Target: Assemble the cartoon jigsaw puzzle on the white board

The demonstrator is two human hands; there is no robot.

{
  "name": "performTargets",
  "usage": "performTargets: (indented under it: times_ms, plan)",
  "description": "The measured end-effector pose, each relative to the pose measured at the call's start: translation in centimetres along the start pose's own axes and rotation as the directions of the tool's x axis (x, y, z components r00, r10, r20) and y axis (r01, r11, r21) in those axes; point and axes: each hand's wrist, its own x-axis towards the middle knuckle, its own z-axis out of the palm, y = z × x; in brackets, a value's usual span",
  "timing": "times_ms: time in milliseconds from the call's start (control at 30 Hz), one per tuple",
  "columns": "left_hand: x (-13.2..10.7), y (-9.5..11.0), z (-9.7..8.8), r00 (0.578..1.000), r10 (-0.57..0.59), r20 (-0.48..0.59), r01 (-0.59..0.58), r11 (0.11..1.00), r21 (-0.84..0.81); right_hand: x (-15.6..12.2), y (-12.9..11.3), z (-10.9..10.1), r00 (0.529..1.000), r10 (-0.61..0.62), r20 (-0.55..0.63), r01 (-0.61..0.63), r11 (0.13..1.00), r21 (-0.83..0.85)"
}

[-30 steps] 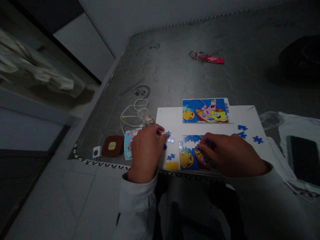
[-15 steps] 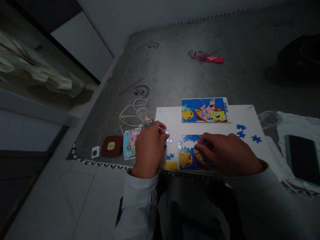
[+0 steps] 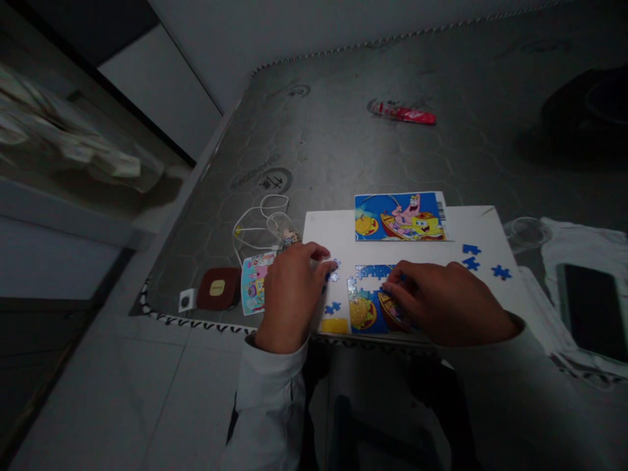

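A partly assembled jigsaw puzzle lies at the front of a white board, with a white gap across its middle. My right hand rests over the puzzle's right side, thumb and fingers pinched together at the gap's right end. Whatever is between those fingertips is hidden. My left hand hovers at the board's left edge, thumb and forefinger apart, over loose blue pieces that it partly covers. Just below its fingers lies a loose puzzle piece. Behind the puzzle is a picture card with the cartoon scene.
Several blue pieces lie on the board's right side. Left of the board are a colourful card, a brown case and a white cable. A phone is at right, a red wrapper farther back.
My left thumb and forefinger have spread wider, and the hand has shifted slightly down over the loose pieces. My right hand keeps its pinch at the gap.
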Motion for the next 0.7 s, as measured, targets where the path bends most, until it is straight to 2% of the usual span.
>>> performTargets:
  times_ms: [233, 533, 700]
  plan:
    - [0.3, 0.2, 0.2, 0.999, 0.018, 0.05, -0.018, 1.0, 0.0, 0.0, -0.1, -0.1, 1.0, 0.002, 0.013, -0.002, 1.0, 0.003]
    - [0.5, 0.7, 0.7, 0.986, 0.049, 0.157, -0.011, 0.972, -0.235, 0.2, -0.1, -0.1, 0.999, -0.003, 0.049, 0.003, 1.0, 0.0]
    - [0.6, 0.8, 1.3, 0.978, 0.047, 0.202, 0.011, 0.961, -0.276, 0.1, -0.7, 0.0, 0.998, -0.037, 0.045, 0.036, 0.999, 0.006]
